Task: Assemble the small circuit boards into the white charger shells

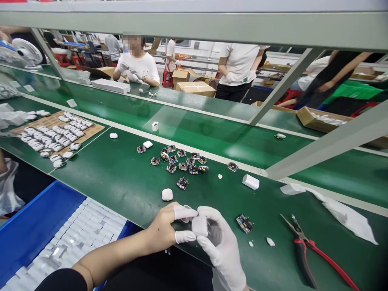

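My left hand [165, 230], bare with white finger cots, and my right hand [221, 242], in a white glove, meet at the near edge of the green bench [121, 182]. Together they pinch a small white plastic charger case [199, 225] between their fingertips. A small circuit board [244, 223] lies just right of my hands. Several more circuit boards [178, 159] are scattered farther out, with a white housing [167, 194] and a white block [250, 181] lying loose near them.
Red-handled cutters [306, 246] and a crumpled white cloth [342, 214] lie to the right. A blue bin of white cases [79, 238] sits lower left. Cardboard with white parts [54, 133] lies at left. Other people in white shirts [138, 64] work beyond the conveyor [212, 133].
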The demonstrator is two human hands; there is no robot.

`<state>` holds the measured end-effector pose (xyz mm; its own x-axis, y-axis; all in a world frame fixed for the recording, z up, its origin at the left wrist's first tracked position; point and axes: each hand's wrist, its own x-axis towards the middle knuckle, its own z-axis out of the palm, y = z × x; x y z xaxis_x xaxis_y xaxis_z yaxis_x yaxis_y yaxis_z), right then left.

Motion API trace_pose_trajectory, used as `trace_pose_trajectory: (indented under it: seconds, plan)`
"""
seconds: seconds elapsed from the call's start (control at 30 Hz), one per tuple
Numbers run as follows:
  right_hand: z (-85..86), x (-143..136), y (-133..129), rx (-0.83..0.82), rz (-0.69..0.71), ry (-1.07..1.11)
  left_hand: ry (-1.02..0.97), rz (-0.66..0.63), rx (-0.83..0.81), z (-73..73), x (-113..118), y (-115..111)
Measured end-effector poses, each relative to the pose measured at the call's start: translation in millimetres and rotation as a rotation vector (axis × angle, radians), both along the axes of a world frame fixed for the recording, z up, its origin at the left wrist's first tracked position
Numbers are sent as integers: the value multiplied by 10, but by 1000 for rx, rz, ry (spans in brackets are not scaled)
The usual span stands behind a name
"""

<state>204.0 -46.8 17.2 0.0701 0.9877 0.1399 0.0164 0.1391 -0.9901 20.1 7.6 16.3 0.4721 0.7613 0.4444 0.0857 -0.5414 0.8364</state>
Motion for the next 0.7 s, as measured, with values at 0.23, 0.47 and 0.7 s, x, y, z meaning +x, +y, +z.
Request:
trace_pose_trajectory:
  seconds: [0.23,0.47,0.7]
  plan:
    - [-25,107,3,-225,-106,194,330,-28,70,-77,-125,151]
    - [-4,66,36,-385,-89,228,602,253,204,-352,37,94]
    - [-122,-8,76,-370,-61,196,652,126,-87,-192,119,-26]
